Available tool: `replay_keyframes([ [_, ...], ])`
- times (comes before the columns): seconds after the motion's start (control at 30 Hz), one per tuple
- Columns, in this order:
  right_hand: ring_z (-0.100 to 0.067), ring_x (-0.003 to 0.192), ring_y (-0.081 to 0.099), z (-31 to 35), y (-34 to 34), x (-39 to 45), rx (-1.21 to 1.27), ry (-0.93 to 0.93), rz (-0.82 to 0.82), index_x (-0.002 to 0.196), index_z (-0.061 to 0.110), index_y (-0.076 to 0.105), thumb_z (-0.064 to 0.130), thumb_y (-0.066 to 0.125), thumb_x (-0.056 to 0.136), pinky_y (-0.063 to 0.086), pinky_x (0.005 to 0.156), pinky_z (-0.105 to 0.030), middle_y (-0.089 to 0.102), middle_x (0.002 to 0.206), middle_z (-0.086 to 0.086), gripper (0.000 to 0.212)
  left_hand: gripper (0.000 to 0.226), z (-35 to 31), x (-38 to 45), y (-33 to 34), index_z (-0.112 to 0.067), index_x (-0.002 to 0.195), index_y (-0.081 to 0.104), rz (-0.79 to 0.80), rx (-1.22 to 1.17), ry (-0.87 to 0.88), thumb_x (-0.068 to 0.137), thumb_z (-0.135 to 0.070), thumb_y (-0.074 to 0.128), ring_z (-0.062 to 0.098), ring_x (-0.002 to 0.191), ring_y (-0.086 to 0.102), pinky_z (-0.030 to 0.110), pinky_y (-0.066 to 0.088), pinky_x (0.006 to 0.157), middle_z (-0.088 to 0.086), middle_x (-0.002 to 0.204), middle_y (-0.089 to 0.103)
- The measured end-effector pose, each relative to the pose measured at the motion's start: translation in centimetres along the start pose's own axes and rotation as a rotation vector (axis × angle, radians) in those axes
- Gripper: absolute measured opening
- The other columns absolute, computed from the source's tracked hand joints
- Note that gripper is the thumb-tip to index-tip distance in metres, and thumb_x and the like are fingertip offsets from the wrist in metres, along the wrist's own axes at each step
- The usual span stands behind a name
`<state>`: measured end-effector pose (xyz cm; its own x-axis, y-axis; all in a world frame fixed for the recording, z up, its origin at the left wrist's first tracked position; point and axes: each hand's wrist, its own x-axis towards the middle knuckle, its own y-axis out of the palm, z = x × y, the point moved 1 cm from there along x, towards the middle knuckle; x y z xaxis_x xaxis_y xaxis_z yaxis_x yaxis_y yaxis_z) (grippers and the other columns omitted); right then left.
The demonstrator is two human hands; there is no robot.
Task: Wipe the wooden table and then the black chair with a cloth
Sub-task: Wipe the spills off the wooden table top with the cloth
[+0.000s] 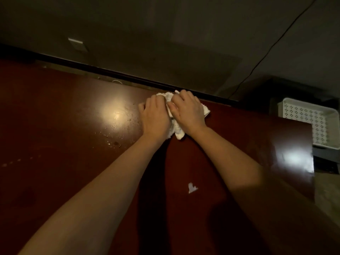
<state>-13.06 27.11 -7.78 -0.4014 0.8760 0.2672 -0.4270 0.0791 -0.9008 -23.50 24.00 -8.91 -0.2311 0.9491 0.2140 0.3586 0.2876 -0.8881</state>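
Nearest us, a small white scrap [192, 188] lies on the glossy reddish-brown wooden table [64, 172]. Farther out, near the table's far edge, our left hand [155, 116] and right hand [188, 112] press side by side on the crumpled white cloth [176, 128], fingers curled into it. Water droplets [117, 126] glisten just left. Beyond the table's right end sits a white perforated plastic basket [309, 118].
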Motion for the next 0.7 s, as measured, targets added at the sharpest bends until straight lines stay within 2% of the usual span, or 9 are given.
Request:
replay_keyframes([
  [0.1, -0.03, 0.077, 0.054, -0.9, -0.1, 2.8, 0.048, 0.018, 0.046, 0.082, 0.005, 0.057, 0.035, 0.034, 0.093, 0.043, 0.065, -0.038, 0.056, 0.082, -0.013, 0.04, 0.021, 0.1, 2.9, 0.7, -0.01, 0.083, 0.056, -0.036, -0.018, 0.018, 0.087, -0.017, 0.036, 0.025, 0.074, 0.054, 0.03, 0.021, 0.069, 0.006, 0.078, 0.058],
  [0.23, -0.022, 0.082, 0.05, -2.2, -0.1, 5.7, 0.315, 0.285, 0.123, 0.091, 0.005, 0.053, 0.027, 0.033, 0.101, 0.039, 0.071, -0.038, 0.049, 0.085, -0.005, 0.031, 0.027, -0.1, 6.0, 1.2, -0.01, 0.091, 0.059, 0.003, -0.026, 0.06, 0.097, -0.023, 0.036, 0.027, 0.084, 0.054, 0.035, 0.025, 0.076, 0.007, 0.087, 0.062],
  [0.33, -0.021, 0.088, 0.05, -1.9, 0.1, 5.0, 0.255, 0.402, -0.015, 0.094, 0.007, 0.053, 0.027, 0.04, 0.098, 0.037, 0.069, -0.031, 0.052, 0.09, -0.005, 0.024, 0.037, -0.1, 6.2, 1.0, -0.011, 0.093, 0.059, 0.021, -0.025, 0.066, 0.097, -0.031, 0.028, 0.025, 0.086, 0.053, 0.036, 0.026, 0.078, 0.005, 0.09, 0.061],
  [0.4, -0.022, 0.101, 0.049, -1.6, 0.2, 4.3, 0.152, 0.443, -0.049, 0.104, 0.008, 0.057, 0.027, 0.044, 0.095, 0.036, 0.079, -0.03, 0.055, 0.104, -0.009, 0.025, 0.041, 0.3, 5.4, 0.8, -0.013, 0.096, 0.061, 0.034, -0.018, 0.076, 0.095, -0.034, 0.025, 0.025, 0.09, 0.052, 0.034, 0.024, 0.08, 0.005, 0.094, 0.061],
  [0.47, -0.024, 0.113, 0.046, -1.2, 0.2, 4.0, 0.014, 0.463, 0.032, 0.113, 0.012, 0.06, 0.026, 0.039, 0.096, 0.029, 0.1, -0.036, 0.054, 0.118, -0.011, 0.031, 0.038, 0.8, 4.7, 0.4, -0.012, 0.096, 0.063, 0.011, 0.012, 0.158, 0.094, -0.032, 0.03, 0.027, 0.094, 0.054, 0.034, 0.023, 0.085, 0.006, 0.097, 0.063],
  [0.53, -0.023, 0.116, 0.049, -0.4, 0.3, 3.2, -0.043, 0.467, 0.082, 0.122, 0.016, 0.057, 0.026, 0.028, 0.097, 0.015, 0.113, -0.042, 0.059, 0.119, -0.01, 0.04, 0.034, 1.6, 3.9, -0.1, -0.011, 0.102, 0.063, 0.033, 0.017, 0.253, 0.095, -0.027, 0.033, 0.027, 0.114, 0.05, 0.039, 0.018, 0.101, 0.008, 0.11, 0.062],
  [0.6, -0.023, 0.118, 0.05, 0.6, 0.1, 1.7, -0.04, 0.439, 0.083, 0.13, 0.017, 0.051, 0.03, 0.017, 0.095, 0.015, 0.114, -0.042, 0.06, 0.122, -0.008, 0.05, 0.035, 2.2, 2.7, -1.0, -0.01, 0.112, 0.059, 0.132, -0.024, 0.319, 0.097, -0.024, 0.031, 0.022, 0.132, 0.037, 0.047, 0.002, 0.112, 0.008, 0.129, 0.055],
  [0.7, -0.022, 0.132, 0.036, 2.4, -0.5, -1.4, 0.019, 0.412, 0.137, 0.137, 0.015, 0.043, 0.027, 0.026, 0.1, 0.013, 0.115, -0.038, 0.047, 0.139, -0.009, 0.043, 0.029, 2.8, 0.1, -3.1, -0.008, 0.117, 0.056, 0.22, -0.153, 0.306, 0.098, -0.018, 0.037, 0.018, 0.131, 0.041, 0.054, -0.002, 0.114, 0.009, 0.133, 0.054],
])
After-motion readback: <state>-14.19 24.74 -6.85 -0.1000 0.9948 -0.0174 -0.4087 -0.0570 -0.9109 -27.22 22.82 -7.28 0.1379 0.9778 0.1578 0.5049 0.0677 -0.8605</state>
